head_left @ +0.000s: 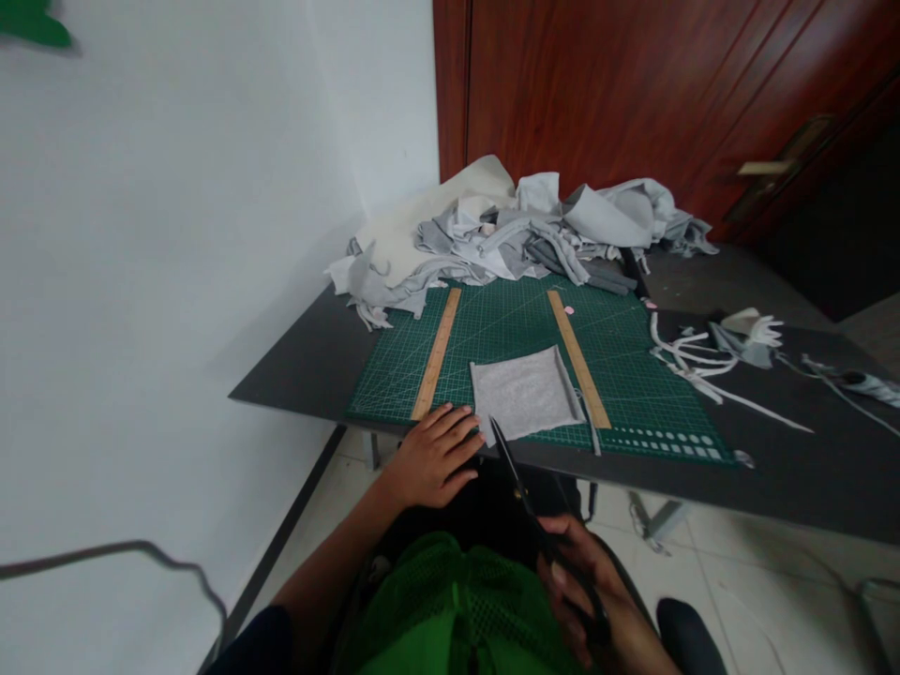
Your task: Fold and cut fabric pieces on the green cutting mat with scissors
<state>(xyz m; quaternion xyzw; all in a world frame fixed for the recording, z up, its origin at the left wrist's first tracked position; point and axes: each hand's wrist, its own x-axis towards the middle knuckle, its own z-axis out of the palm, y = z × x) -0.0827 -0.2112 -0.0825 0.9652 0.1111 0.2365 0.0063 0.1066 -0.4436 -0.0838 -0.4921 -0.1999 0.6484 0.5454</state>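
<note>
A light grey piece of fabric [526,394], roughly square with folded or raised edges, lies near the front edge of the green cutting mat [506,314]. Beside its lower left corner rests my left hand [442,455], fingers spread flat at the table edge, with the fingertips close to the cloth. My right hand [580,581] grips the handles of black scissors [517,478] below the table edge. The scissor blades point up and left, their tip at the fabric's lower left corner. Whether the blades are parted I cannot tell. A thin grey strip [589,424] lies at the fabric's right side.
Two wooden rulers, a left one [437,354] and a right one [579,360], lie on the mat. Crumpled grey and white fabric scraps [520,234] are heaped behind. White cords [696,361] lie on the dark table [302,375] at right. A wall stands left; a brown door [597,94] is behind.
</note>
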